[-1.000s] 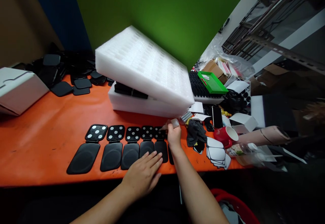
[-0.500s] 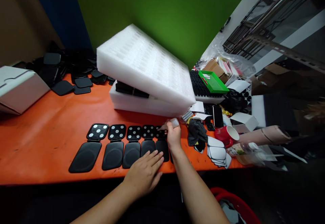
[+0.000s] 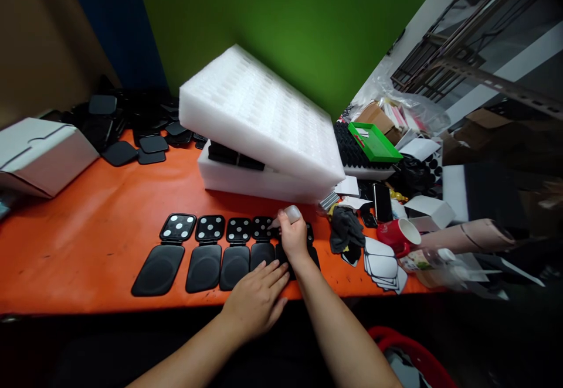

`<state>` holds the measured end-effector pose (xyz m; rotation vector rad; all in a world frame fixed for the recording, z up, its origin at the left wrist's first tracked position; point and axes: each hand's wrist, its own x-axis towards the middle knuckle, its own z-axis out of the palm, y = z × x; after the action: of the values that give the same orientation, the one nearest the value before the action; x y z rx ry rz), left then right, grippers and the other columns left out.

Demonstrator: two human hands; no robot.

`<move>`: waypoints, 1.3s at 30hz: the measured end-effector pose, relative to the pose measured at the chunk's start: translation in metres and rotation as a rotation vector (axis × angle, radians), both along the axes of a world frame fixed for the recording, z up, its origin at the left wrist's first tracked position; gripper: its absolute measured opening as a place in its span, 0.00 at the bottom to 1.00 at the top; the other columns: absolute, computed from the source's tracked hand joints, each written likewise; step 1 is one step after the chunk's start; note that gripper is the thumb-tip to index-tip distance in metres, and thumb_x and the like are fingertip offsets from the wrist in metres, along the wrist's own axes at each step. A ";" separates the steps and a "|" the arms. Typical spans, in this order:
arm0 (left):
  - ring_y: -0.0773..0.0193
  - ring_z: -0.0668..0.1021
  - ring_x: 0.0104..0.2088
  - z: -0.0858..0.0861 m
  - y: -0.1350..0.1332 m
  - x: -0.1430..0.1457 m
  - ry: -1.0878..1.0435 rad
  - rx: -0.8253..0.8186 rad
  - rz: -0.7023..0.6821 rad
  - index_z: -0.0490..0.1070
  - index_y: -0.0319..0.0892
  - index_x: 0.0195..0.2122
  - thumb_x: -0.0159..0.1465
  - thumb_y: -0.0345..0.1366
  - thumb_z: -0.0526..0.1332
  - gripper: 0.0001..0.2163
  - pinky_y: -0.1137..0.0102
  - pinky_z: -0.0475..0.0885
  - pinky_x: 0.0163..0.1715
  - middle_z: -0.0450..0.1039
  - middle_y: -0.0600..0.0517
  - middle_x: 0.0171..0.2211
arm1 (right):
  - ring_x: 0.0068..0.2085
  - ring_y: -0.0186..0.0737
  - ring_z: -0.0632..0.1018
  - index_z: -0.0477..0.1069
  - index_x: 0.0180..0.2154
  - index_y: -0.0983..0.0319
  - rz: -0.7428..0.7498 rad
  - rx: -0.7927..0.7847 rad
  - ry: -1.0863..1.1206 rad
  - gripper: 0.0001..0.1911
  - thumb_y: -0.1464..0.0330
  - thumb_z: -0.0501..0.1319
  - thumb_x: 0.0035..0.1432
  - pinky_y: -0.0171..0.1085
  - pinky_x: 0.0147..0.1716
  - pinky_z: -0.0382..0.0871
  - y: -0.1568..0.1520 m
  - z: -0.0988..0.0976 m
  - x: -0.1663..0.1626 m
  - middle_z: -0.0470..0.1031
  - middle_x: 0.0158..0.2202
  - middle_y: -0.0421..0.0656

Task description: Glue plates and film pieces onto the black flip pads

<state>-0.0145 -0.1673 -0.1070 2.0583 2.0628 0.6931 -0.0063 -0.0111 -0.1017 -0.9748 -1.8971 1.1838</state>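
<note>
My right hand is closed around a small translucent squeeze bottle, its thin nozzle pointing left at the upper panel of the fourth hinged black case from the left. That panel carries pale round dots. My left hand lies flat, fingers stretched, at the lower panels near the row's right end. Farther left, the first black case lies unfolded, with dots on its upper panel and a round recess below. My right hand and forearm partly cover the cases at the right end.
A white foam block leans on another foam tray behind the row. At left are a white box and piled black panels. Rightward lie a dark glove, white-faced pads and a red mug.
My right hand has shifted left with the bottle, its nozzle going from the fifth case's upper panel to the fourth's. My left hand stays flat. The whole view has swung slightly.
</note>
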 end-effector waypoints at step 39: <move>0.60 0.75 0.43 0.000 -0.047 -0.062 -0.167 0.137 0.251 0.72 0.43 0.36 0.60 0.33 0.54 0.08 0.62 0.70 0.47 0.76 0.50 0.40 | 0.23 0.35 0.72 0.68 0.27 0.61 0.155 -0.102 0.032 0.16 0.56 0.54 0.55 0.32 0.26 0.63 -0.038 0.000 -0.046 0.72 0.21 0.38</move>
<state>-0.0762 -0.2140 -0.1070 1.7507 2.2524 1.0345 -0.0523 -0.0493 -0.1012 -0.8687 -1.9305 1.3895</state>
